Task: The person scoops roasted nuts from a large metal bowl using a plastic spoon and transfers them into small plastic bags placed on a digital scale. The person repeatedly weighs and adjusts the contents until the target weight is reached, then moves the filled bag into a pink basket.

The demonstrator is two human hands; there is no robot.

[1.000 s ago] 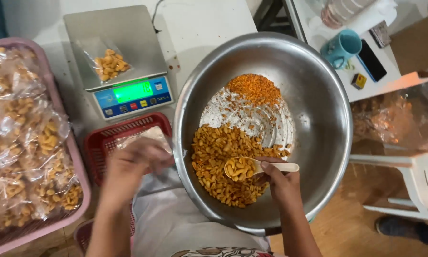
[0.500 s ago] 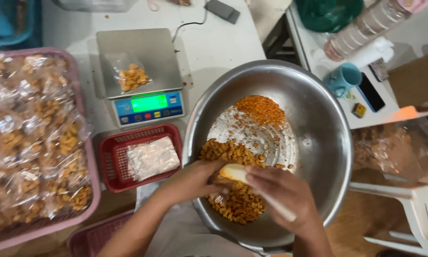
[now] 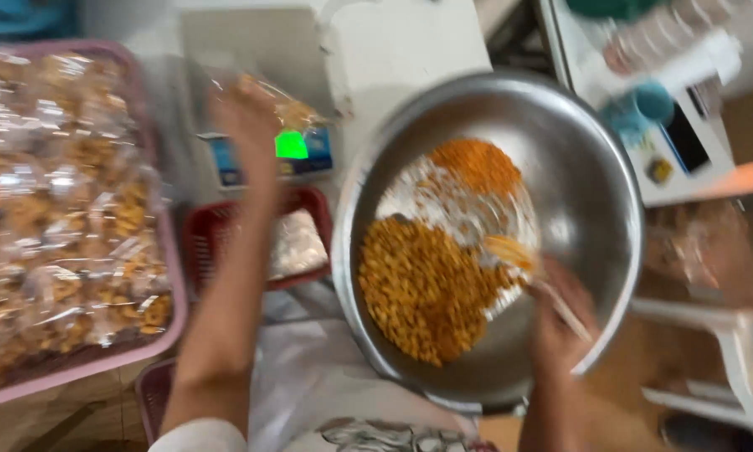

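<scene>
The picture is motion-blurred. My left hand (image 3: pixel 246 125) is raised over the digital scale (image 3: pixel 267 100), holding a small clear bag of orange snack (image 3: pixel 288 113) at the scale's platform. My right hand (image 3: pixel 560 314) grips a pale spoon (image 3: pixel 519 259) inside the big steel bowl (image 3: pixel 594 192). The spoon's scoop lies at the edge of a heap of orange-yellow snack pieces (image 3: pixel 422 289). A smaller mound of deeper orange crumbs (image 3: pixel 477 163) sits farther back in the bowl.
A pink tray (image 3: pixel 83 368) packed with several filled clear bags lies at the left. A small red basket (image 3: pixel 209 243) with empty bags (image 3: pixel 297 243) sits under my left arm. A teal cup (image 3: pixel 648 105) and a dark phone (image 3: pixel 686 138) stand on a white surface at the right.
My left hand has left the bowl and moved up-left to the scale with a bag of snack. My right hand has dropped the spoon back into the bowl.
</scene>
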